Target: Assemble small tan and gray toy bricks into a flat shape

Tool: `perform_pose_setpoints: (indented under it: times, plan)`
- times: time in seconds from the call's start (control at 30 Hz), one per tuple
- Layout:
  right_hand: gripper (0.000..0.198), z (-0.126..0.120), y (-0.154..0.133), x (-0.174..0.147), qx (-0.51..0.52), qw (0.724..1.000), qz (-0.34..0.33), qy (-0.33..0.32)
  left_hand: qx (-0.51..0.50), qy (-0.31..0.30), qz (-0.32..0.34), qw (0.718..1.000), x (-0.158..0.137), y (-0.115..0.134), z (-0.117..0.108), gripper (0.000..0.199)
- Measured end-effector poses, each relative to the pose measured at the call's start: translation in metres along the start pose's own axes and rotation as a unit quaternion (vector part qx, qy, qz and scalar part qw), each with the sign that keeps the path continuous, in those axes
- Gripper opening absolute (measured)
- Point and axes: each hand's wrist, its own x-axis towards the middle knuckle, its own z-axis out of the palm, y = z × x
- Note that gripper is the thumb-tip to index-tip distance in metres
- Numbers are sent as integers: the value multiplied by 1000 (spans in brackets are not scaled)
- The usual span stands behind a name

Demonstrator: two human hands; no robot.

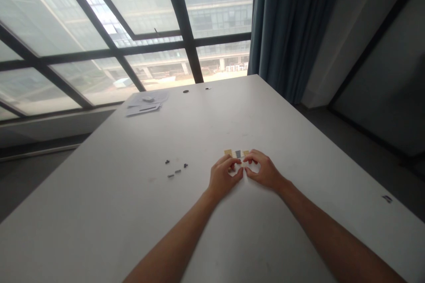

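Note:
My left hand [225, 176] and my right hand [265, 170] meet over the white table, fingers curled and thumbs almost touching. Each hand pinches at the near side of a small, flat assembly of toy-brick-like pieces. A yellow section [227, 152] shows at its left, a dark grey section [238, 154] in the middle and another yellow section [245, 153] at the right. Pale parts lie between these sections. The fingertips partly cover the near edge, so whatever small piece they grip is too tiny to make out.
To the left lie several small dark grey pieces, among them two short bars [170, 176] and a chunkier piece [167, 162]. Papers [142, 109] rest at the table's far left corner. A small dark item [387, 199] sits near the right edge. Windows and a blue curtain [282, 31] stand beyond.

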Motion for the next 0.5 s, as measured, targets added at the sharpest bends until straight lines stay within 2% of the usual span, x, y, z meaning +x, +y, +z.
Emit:
perform_pose_setpoints:
  times: [0.3, 0.5]
  plan:
    - [23, 0, 2, -1, 5, 1000, 1, 16, 7, -7, -11, 1000, 0, -2, 1, 17]
    - [22, 0, 3, -2, 8, 1000, 2, 12, 2, -8, -16, 1000, 0, -2, 2, 12]
